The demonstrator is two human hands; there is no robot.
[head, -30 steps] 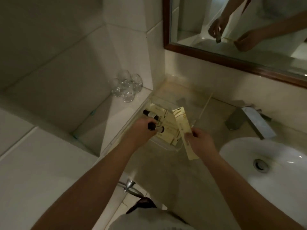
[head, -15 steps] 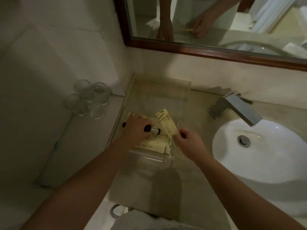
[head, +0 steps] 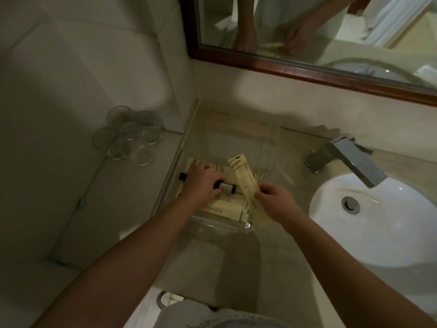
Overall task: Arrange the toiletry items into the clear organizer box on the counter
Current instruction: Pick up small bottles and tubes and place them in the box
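Observation:
A clear organizer box point(head: 269, 138) sits on the beige counter against the back wall. Several pale yellow packets point(head: 220, 208) lie flat in its near part. My left hand point(head: 201, 183) is inside the box, closed around small dark-capped bottles point(head: 60, 188). One black cap point(head: 183, 176) pokes out left of the fist. My right hand point(head: 275, 202) pinches the lower end of a long yellow packet point(head: 241, 172), which leans tilted over the box's right side, its top end up and to the left.
A white round sink point(head: 378, 223) with a square chrome faucet point(head: 347, 157) lies to the right. Several upturned clear glasses point(head: 128, 136) stand on the lower ledge at left. A wood-framed mirror point(head: 307, 69) hangs above the counter.
The view has swung right and down. My left hand has lowered the bottles into the box, and my right hand has brought the long packet down over the box's right side.

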